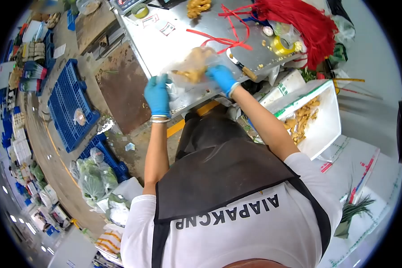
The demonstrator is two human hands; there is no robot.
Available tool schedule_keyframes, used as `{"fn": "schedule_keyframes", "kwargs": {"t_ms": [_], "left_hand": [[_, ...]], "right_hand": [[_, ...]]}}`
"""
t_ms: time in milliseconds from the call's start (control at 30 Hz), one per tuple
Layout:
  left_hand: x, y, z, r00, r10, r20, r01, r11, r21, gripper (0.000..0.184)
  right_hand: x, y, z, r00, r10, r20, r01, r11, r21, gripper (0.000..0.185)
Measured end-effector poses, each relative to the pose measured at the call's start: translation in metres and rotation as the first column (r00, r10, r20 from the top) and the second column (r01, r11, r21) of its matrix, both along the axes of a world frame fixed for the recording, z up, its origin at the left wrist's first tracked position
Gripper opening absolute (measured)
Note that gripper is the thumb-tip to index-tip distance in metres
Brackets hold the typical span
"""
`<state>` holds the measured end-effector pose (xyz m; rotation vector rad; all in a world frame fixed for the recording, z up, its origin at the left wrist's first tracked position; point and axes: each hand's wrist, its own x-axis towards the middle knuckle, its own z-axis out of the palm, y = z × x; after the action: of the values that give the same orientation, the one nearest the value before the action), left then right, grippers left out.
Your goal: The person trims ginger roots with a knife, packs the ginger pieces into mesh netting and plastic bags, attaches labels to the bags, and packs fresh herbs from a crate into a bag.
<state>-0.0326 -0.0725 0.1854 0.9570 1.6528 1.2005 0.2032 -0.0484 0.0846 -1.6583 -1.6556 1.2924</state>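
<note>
A clear plastic bag [177, 79] with pieces of ginger [194, 73] inside lies at the near edge of the metal table [174, 49]. My left hand [157, 97], in a blue glove, is closed on the bag's left edge. On the opposite side, my right hand [223, 78], gloved too, has its fingers closed at the bag's right edge; the bag is slightly blurred. Just beyond my right hand lies a knife [242, 65] with a wooden handle. Loose red ties [230, 42] are strewn behind the bag.
More ginger [198, 8] lies at the table's far side, near a tape roll [140, 10] and a scale [124, 5]. A red bundle of ties [299, 27] and yellow tape [282, 47] are to the right. Below, a white foam box [328, 120] holds ginger. Blue pallets [69, 105] stand left.
</note>
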Motion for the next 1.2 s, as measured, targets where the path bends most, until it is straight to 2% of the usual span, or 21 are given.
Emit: {"fn": "schedule_keyframes", "kwargs": {"t_ms": [33,67,100,133,233,267,333,367,433,467,500,533,633,700,800,867,900,933,1033,1133,1200], "left_hand": [[-0.017,0.007,0.008,0.992,0.049,0.113,-0.058,0.995,0.080,0.018],[-0.031,0.010,0.031,0.992,0.049,0.114,-0.060,0.994,0.093,0.017],[-0.048,0.010,0.053,0.992,0.058,0.111,-0.069,0.992,0.103,0.016],[-0.067,0.012,0.061,0.984,0.111,0.138,-0.129,0.983,0.128,0.012],[-0.150,0.006,0.068,0.974,0.201,0.100,-0.213,0.969,0.126,0.012],[-0.173,-0.003,0.072,0.970,0.209,0.126,-0.222,0.970,0.094,0.013],[-0.216,-0.029,0.063,0.965,0.234,0.119,-0.241,0.969,0.046,0.013],[-0.233,-0.042,0.051,0.964,0.255,0.078,-0.254,0.967,-0.029,0.013],[-0.264,-0.061,0.027,0.959,0.282,-0.007,-0.279,0.945,-0.173,0.015],[-0.271,-0.066,0.014,0.949,0.290,-0.126,-0.310,0.930,-0.196,0.016],[-0.295,-0.074,-0.031,0.946,0.288,-0.147,-0.316,0.920,-0.231,0.017],[-0.298,-0.071,-0.044,0.945,0.289,-0.153,-0.317,0.926,-0.207,0.018],[-0.340,-0.071,-0.199,0.896,0.434,-0.088,-0.443,0.880,-0.169,0.019],[-0.348,-0.075,-0.260,0.868,0.491,-0.068,-0.495,0.851,-0.174,0.019],[-0.338,-0.076,-0.267,0.864,0.499,-0.065,-0.494,0.819,-0.290,0.022],[-0.324,-0.082,-0.242,0.891,0.428,-0.149,-0.453,0.822,-0.346,0.026],[-0.317,-0.080,-0.228,0.902,0.391,-0.186,-0.433,0.827,-0.360,0.028],[-0.311,-0.083,-0.229,0.893,0.436,-0.107,-0.443,0.816,-0.372,0.031],[-0.297,-0.099,-0.267,0.866,0.498,0.046,-0.449,0.814,-0.369,0.037],[-0.279,-0.095,-0.230,0.842,0.521,0.138,-0.449,0.819,-0.357,0.042],[-0.275,-0.090,-0.194,0.856,0.503,0.119,-0.421,0.812,-0.405,0.044]], "right_hand": [[0.002,0.008,-0.001,1.000,-0.015,-0.020,0.015,1.000,0.020,0.036],[0.005,0.015,-0.001,0.999,-0.029,-0.041,0.031,0.999,0.041,0.040],[-0.004,0.022,0.020,0.961,-0.145,-0.236,0.140,0.989,-0.035,0.044],[-0.034,0.023,0.075,0.885,-0.156,-0.439,0.138,0.988,-0.073,0.042],[-0.088,0.044,0.119,0.464,-0.182,-0.867,-0.126,0.955,-0.268,0.029],[-0.111,0.056,0.110,0.238,-0.354,-0.904,-0.207,0.891,-0.403,0.028],[-0.158,0.070,0.101,0.222,-0.481,-0.848,-0.246,0.814,-0.526,0.031],[-0.181,0.076,0.094,0.218,-0.542,-0.811,-0.265,0.767,-0.584,0.033],[-0.225,0.094,0.056,0.313,-0.573,-0.758,-0.329,0.683,-0.652,0.033],[-0.247,0.105,0.032,0.344,-0.598,-0.724,-0.375,0.620,-0.689,0.034],[-0.269,0.114,0.012,0.377,-0.620,-0.689,-0.414,0.552,-0.724,0.035],[-0.293,0.120,-0.002,0.446,-0.614,-0.651,-0.412,0.505,-0.759,0.037],[-0.352,0.124,-0.044,0.603,-0.586,-0.540,-0.347,0.417,-0.840,0.042],[-0.374,0.122,-0.086,0.666,-0.567,-0.484,-0.269,0.423,-0.865,0.045],[-0.373,0.114,-0.113,0.649,-0.678,-0.346,-0.205,0.283,-0.937,0.050],[-0.351,0.101,-0.096,0.694,-0.604,-0.392,-0.244,0.316,-0.917,0.050],[-0.339,0.096,-0.079,0.712,-0.559,-0.424,-0.266,0.344,-0.901,0.050],[-0.325,0.091,-0.063,0.740,-0.457,-0.493,-0.316,0.411,-0.856,0.049],[-0.281,0.069,-0.017,0.796,-0.232,-0.559,-0.396,0.498,-0.771,0.046],[-0.253,0.048,0.019,0.837,-0.056,-0.545,-0.452,0.491,-0.745,0.045],[-0.241,0.040,0.028,0.836,0.028,-0.548,-0.497,0.463,-0.734,0.044]]}}
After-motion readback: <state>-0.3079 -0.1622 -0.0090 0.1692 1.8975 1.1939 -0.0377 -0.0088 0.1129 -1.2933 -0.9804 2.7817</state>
